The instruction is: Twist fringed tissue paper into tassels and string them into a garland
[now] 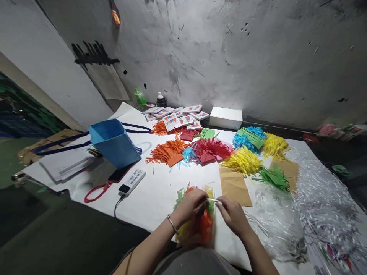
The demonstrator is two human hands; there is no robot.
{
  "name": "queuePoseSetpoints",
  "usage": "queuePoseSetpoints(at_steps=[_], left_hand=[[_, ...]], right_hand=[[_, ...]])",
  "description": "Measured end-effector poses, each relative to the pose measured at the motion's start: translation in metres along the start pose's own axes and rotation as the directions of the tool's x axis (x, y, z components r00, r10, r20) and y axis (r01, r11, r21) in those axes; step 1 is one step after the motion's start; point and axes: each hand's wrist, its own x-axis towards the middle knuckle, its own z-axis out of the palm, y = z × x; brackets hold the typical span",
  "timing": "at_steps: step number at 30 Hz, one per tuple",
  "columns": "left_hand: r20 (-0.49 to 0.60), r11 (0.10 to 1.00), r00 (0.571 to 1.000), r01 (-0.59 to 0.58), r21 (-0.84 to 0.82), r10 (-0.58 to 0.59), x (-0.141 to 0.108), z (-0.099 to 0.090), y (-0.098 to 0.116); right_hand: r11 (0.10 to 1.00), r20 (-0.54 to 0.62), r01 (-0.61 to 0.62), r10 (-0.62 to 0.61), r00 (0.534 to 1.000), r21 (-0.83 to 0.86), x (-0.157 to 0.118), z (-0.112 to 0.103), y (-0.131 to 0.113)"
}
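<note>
Near the table's front edge lies a bundle of orange, green and yellow paper fringe [207, 225], partly under my left hand. A thin white strip [213, 199] runs between my two hands above it. My left hand [193, 204], with a bangle at the wrist, is closed on one end of the strip. The other end is pinched by my right hand [231, 214] between thumb and fingers. Beyond the hands are an orange fringe bunch [169, 151], a red one [210, 149] and a yellow one [243, 160].
A blue bag [116, 143], a white power bank [132, 182] and a red cord loop [97, 193] are at the left. Printed packets [173, 120] and a white box [226, 117] stand at the back. Clear shredded plastic [323, 202] covers the right side; brown paper [235, 185] lies beside it.
</note>
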Motion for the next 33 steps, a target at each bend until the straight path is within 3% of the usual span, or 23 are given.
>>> queuePoseSetpoints(at_steps=[4,6,9,13,16,18,21,24,26,29,33], left_hand=[[0.085,0.987,0.992,-0.078,-0.141,0.091,0.001,-0.003,0.027],[0.04,0.975,0.994,-0.093,-0.202,0.103,0.001,-0.007,0.034],[0.01,0.964,1.0,0.001,-0.265,0.001,-0.004,-0.014,0.029],[0.2,0.906,0.97,0.207,-0.369,-0.14,-0.014,-0.011,0.014],[0.171,0.879,0.977,0.188,-0.438,-0.124,-0.018,0.003,0.015],[0.143,0.877,0.972,0.229,-0.423,-0.185,-0.018,0.009,0.02],[0.141,0.898,0.956,0.291,-0.331,-0.258,-0.017,0.0,0.025],[0.196,0.892,0.967,0.23,-0.389,-0.164,-0.015,-0.016,0.024],[0.232,0.842,0.967,0.213,-0.496,-0.108,-0.013,-0.017,0.021],[0.209,0.702,0.975,0.201,-0.683,-0.076,-0.011,0.003,0.014],[0.097,0.342,0.992,0.118,-0.932,-0.08,-0.015,0.046,0.016]], right_hand=[[0.994,0.086,0.001,-0.01,0.996,0.106,-0.004,0.027,-0.003],[0.974,0.091,-0.009,-0.012,0.996,0.227,-0.005,0.04,-0.004],[0.923,0.038,-0.058,0.047,0.998,0.38,-0.007,0.044,-0.004],[0.845,0.029,-0.1,0.1,0.995,0.525,-0.007,0.03,-0.009],[0.753,0.091,-0.149,0.119,0.989,0.641,-0.005,0.032,-0.015],[0.706,0.07,-0.188,0.193,0.979,0.683,-0.004,0.041,-0.017],[0.768,-0.061,-0.159,0.25,0.966,0.621,-0.006,0.051,-0.013],[0.824,-0.135,-0.145,0.258,0.957,0.548,-0.008,0.05,-0.009],[0.766,-0.103,-0.167,0.29,0.951,0.621,-0.008,0.045,-0.011],[0.645,-0.047,-0.175,0.312,0.949,0.744,-0.007,0.036,-0.019],[0.623,-0.162,-0.147,0.412,0.897,0.768,-0.004,0.029,-0.028]])
